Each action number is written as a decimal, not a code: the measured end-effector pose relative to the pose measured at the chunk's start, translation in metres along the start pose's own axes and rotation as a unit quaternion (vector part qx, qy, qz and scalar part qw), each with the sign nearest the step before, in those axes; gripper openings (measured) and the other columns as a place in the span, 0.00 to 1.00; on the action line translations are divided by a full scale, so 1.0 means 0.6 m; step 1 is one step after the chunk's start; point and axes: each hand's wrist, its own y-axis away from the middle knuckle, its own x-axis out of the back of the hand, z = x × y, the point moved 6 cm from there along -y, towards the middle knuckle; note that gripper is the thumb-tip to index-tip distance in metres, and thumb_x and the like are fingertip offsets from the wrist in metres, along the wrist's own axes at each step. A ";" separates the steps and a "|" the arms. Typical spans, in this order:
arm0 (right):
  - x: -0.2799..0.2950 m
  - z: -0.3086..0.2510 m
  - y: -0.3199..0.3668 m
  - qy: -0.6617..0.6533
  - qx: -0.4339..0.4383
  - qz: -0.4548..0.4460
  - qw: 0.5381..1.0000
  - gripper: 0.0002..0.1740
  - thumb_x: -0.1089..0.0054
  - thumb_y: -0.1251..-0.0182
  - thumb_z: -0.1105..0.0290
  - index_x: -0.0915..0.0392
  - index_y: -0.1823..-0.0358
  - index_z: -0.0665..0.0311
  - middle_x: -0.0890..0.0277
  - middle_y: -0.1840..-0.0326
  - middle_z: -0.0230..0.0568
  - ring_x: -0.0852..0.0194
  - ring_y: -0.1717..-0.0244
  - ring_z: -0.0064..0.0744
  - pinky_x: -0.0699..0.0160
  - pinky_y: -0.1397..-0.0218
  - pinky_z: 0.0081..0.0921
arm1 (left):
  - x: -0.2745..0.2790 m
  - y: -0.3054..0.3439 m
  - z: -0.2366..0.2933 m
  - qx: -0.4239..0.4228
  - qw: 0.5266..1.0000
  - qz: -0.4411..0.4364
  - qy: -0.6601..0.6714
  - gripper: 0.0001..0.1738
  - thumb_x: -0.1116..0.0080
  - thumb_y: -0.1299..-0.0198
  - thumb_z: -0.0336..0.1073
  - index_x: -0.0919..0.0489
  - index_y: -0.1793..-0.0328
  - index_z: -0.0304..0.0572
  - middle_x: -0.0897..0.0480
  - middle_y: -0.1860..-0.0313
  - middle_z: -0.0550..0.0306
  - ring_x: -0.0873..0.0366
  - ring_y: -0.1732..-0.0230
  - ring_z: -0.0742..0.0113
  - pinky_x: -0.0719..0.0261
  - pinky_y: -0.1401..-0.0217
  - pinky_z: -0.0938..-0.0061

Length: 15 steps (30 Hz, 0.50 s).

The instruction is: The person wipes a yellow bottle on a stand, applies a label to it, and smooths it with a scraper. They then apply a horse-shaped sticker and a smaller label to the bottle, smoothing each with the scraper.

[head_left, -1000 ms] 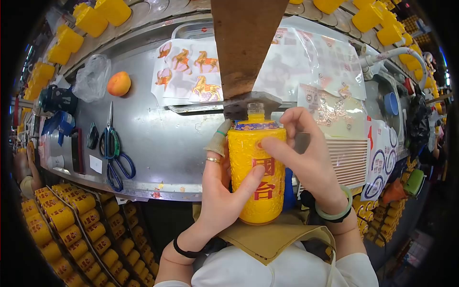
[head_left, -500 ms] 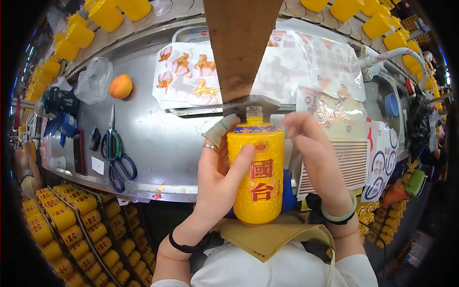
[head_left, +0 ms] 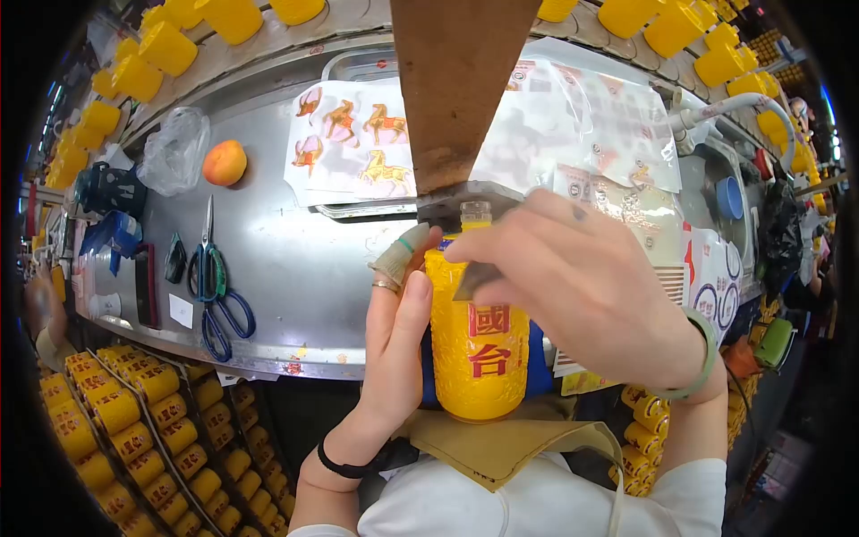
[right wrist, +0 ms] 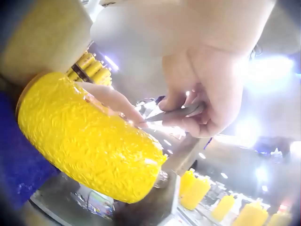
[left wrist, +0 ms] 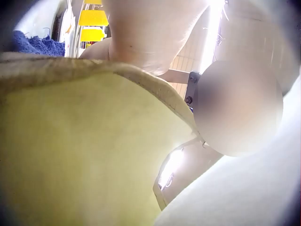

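A yellow embossed bottle (head_left: pixel 479 385) with red characters and a clear glass neck stands in front of the person, its neck near the wooden post. My left hand (head_left: pixel 391 358) holds its left side, the thumb along the edge and the fingers reaching behind. A cloth finger cover (head_left: pixel 400 257) with a green band sits on one of those fingers. My right hand (head_left: pixel 582 295) pinches a flat grey blade-like tool (right wrist: pixel 174 114) with a narrow tip. Its tip is close over the bottle's upper front, and the hand hides the blue collar band's right part. The left wrist view shows mostly apron (left wrist: pixel 84 150).
Scissors (head_left: pixel 210 286), a peach (head_left: pixel 225 163) and a plastic bag (head_left: pixel 174 150) lie on the metal table (head_left: pixel 295 313) at left. Decal sheets (head_left: pixel 349 134) lie beyond. A wooden post (head_left: pixel 465 89) comes down at centre. Several yellow bottles (head_left: pixel 165 49) line the back.
My right hand has come back over the bottle's upper front, with the grey tool now showing in its fingers. My left thumb has slid from the bottle's front to its left edge.
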 end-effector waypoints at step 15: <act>0.018 0.023 0.005 -0.031 -0.082 0.109 0.990 0.13 0.28 0.43 0.80 0.14 0.56 0.65 0.17 0.62 0.39 0.20 0.63 0.36 0.22 0.59 0.28 | -0.005 0.010 0.006 0.012 1.000 0.003 0.010 0.30 0.59 0.17 0.39 0.44 0.16 0.32 0.35 0.20 0.44 0.38 0.19 0.59 0.43 0.16 0.62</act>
